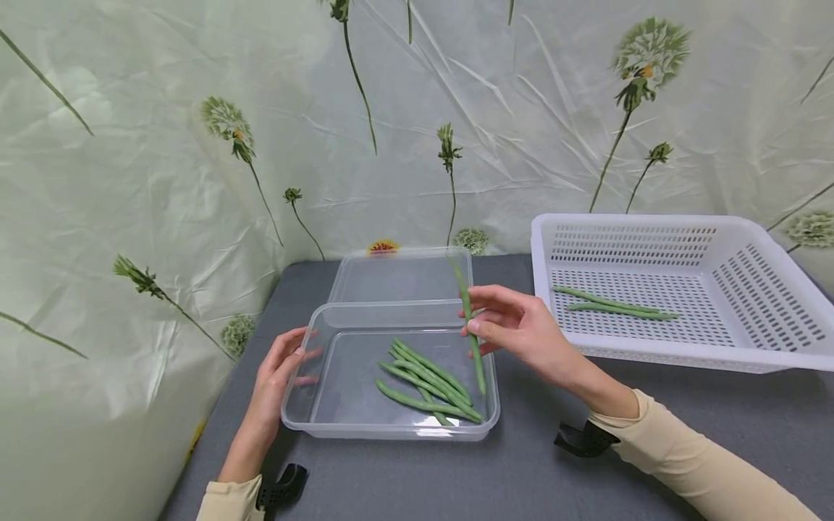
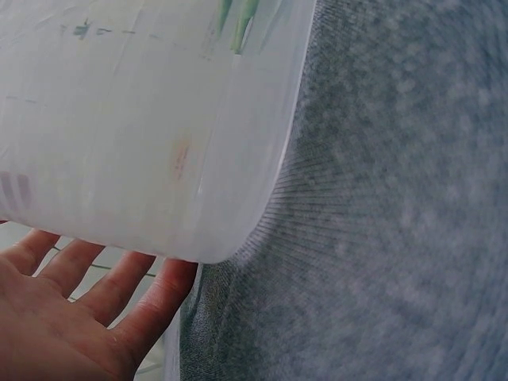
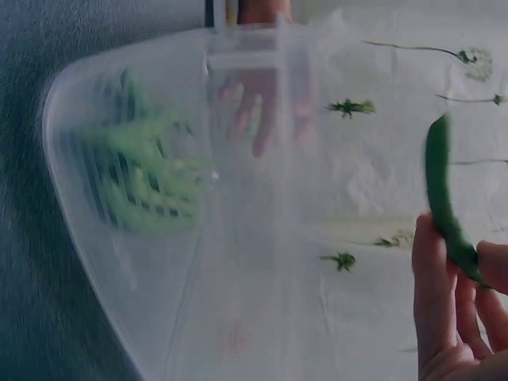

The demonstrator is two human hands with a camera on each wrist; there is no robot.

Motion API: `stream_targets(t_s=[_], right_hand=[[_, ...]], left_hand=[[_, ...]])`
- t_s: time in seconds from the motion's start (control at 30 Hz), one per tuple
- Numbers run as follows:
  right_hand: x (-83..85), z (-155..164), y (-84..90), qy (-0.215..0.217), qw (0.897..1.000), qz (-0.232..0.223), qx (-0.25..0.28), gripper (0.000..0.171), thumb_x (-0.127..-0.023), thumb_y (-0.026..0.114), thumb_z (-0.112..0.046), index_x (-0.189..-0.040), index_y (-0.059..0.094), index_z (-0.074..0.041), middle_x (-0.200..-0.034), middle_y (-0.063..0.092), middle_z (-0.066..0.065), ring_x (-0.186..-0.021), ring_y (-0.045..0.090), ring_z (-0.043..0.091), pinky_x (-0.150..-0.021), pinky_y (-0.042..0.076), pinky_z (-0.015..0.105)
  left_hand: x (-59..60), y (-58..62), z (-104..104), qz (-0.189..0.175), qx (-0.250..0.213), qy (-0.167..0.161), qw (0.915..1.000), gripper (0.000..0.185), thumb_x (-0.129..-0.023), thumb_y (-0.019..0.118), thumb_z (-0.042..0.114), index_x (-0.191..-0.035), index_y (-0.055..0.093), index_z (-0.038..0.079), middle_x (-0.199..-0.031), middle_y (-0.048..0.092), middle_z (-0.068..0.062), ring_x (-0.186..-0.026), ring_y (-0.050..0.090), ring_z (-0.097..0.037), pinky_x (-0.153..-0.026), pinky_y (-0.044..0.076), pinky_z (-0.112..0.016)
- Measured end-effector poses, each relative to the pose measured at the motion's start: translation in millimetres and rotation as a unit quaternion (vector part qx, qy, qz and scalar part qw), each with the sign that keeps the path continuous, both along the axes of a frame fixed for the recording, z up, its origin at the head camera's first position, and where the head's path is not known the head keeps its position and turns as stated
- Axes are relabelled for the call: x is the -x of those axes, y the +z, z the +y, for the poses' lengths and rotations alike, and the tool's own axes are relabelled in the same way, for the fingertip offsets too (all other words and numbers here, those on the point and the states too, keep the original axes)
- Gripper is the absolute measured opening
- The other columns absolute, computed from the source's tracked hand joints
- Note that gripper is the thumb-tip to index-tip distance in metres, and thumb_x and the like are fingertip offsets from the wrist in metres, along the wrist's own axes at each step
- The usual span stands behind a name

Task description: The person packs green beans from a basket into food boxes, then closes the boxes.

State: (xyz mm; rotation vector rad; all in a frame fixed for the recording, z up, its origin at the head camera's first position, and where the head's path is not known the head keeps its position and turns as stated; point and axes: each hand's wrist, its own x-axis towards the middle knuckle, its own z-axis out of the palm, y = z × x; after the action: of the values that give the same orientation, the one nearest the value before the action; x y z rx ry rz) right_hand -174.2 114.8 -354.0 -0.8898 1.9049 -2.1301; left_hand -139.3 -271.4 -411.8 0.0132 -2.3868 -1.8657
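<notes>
My right hand (image 1: 521, 329) pinches a green bean (image 1: 476, 354) between thumb and fingers, over the right side of a clear plastic container (image 1: 391, 432). Several green beans (image 1: 423, 405) lie together inside that container, toward its front right. At its left wall is my left hand (image 1: 263, 394), and the left wrist view shows the fingers (image 2: 163, 294) extended, touching the container's edge. In the right wrist view the held bean (image 3: 438, 175) stands out from the fingertips, while the container (image 3: 238, 317) and its beans look blurred.
A white perforated plastic basket (image 1: 775, 354) stands on the right, with two green beans (image 1: 612, 304) on its floor. Behind the container is a flat, clear plastic piece (image 1: 400, 275), like a lid. A flower-printed sheet (image 1: 404, 188) hangs behind the grey tabletop (image 1: 521, 470).
</notes>
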Motion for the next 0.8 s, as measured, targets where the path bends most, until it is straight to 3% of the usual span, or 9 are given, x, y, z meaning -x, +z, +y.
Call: stream_targets(t_s=[0.2, 0.43, 0.63, 0.8], right_hand=[[7.7, -25.2, -12.2, -0.015, 0.998, 0.030, -0.057, 0.037, -0.090, 0.071, -0.003, -0.126, 0.063, -0.006, -0.109, 0.064, 0.013, -0.089, 0.067, 0.026, -0.065, 0.057, 0.045], [18.2, -41.1, -26.2, 0.037, 0.986, 0.055, -0.155, 0.031, -0.088, 0.076, -0.014, -0.118, 0.068, -0.014, -0.100, 0.066, 0.002, -0.083, 0.065, 0.020, -0.059, 0.056, 0.041], [17.4, -42.0, -29.6, 0.032, 0.957, 0.149, -0.248, 0.025, -0.088, 0.077, -0.019, -0.112, 0.070, -0.016, -0.094, 0.068, -0.009, -0.078, 0.062, 0.007, -0.061, 0.052, 0.030], [17.6, -45.2, -30.5, 0.032, 0.932, 0.221, -0.286, 0.022, -0.086, 0.078, -0.016, -0.107, 0.072, -0.013, -0.092, 0.066, -0.010, -0.076, 0.060, 0.001, -0.069, 0.052, 0.030]], left_hand=[[0.0, 0.8, -0.7, -0.002, 0.005, -0.001, 1.0000, 0.041, -0.107, 0.042, 0.027, -0.143, 0.042, 0.006, -0.143, 0.047, -0.018, -0.115, 0.059, -0.017, -0.077, 0.054, -0.036], [-1.2, 0.1, -0.7, -0.004, 0.004, 0.000, 1.0000, 0.041, -0.107, 0.041, 0.026, -0.143, 0.042, 0.006, -0.143, 0.047, -0.018, -0.115, 0.059, -0.017, -0.078, 0.054, -0.037], [0.3, 0.7, -0.5, -0.001, 0.000, -0.003, 1.0000, 0.041, -0.107, 0.041, 0.026, -0.143, 0.042, 0.006, -0.143, 0.048, -0.018, -0.115, 0.059, -0.018, -0.077, 0.054, -0.036], [0.9, 0.6, -0.8, 0.000, 0.000, -0.006, 1.0000, 0.041, -0.107, 0.041, 0.026, -0.144, 0.041, 0.006, -0.143, 0.047, -0.018, -0.115, 0.059, -0.016, -0.078, 0.054, -0.035]])
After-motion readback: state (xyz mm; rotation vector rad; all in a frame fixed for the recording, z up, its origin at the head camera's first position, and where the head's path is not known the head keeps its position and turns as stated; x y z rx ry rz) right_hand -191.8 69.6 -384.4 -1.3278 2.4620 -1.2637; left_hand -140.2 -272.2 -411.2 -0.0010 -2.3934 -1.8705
